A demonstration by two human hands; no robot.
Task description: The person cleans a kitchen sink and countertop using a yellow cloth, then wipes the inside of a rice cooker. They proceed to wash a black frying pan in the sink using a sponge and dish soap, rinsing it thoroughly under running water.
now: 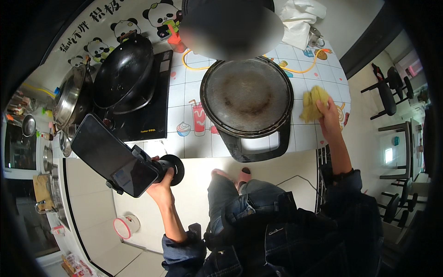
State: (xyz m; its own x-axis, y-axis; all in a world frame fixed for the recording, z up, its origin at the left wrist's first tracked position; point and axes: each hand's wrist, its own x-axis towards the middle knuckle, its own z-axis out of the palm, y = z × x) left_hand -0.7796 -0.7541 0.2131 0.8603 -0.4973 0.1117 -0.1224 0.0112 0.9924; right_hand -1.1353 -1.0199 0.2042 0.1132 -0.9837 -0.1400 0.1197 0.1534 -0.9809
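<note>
My left hand (163, 183) is closed around the dark handle of a stand that carries a smartphone (112, 154) in a clamp, held over the floor by the counter's front edge. At the right, my right hand (328, 114) grips a crumpled yellow cloth (314, 104) on the patterned tile-print counter cover. Between my hands sits a round electric griddle (247, 97) with a dark, brown-stained plate and a black front handle. Its raised lid (273, 5) stands at the back, mostly hidden by a blurred patch.
A black wok (124, 72) rests on the induction cooktop (152, 117), beside a metal-rimmed pan (71, 97). Behind the griddle runs a yellow cord (304, 71). A white plastic bag (297, 20) and a metal cup (315, 36) stand back right. A bucket (126, 226) is on the floor.
</note>
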